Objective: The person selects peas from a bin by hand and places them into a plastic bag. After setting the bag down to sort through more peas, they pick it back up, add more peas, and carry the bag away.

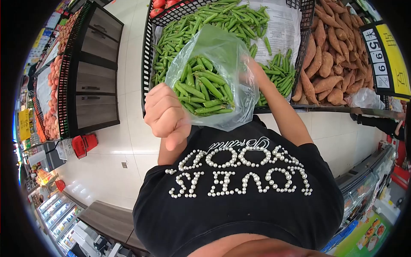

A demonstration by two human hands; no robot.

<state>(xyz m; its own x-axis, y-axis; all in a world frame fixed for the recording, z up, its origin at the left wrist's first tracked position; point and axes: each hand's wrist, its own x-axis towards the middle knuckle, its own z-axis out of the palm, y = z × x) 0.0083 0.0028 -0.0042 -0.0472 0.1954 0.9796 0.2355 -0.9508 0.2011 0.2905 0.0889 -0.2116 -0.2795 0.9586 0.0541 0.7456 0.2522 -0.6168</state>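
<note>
A clear plastic bag (246, 100) hangs between my hands, with several green pea pods (205, 88) inside. My left hand (167, 113) is closed in a fist on the bag's left edge. On the bag's right side, my right hand (253, 73) is closed on the plastic, its fingertips partly hidden by the film. Behind and under the bag, a black crate (147, 55) holds loose pea pods (233, 19) on printed paper (284, 30).
Sweet potatoes (329, 55) fill a crate at the right, beside a yellow price sign (394, 62). A dark cabinet (96, 68) with a produce display stands at the left. Red baskets (84, 144) sit on the floor. Part of another person (383, 124) shows at far right.
</note>
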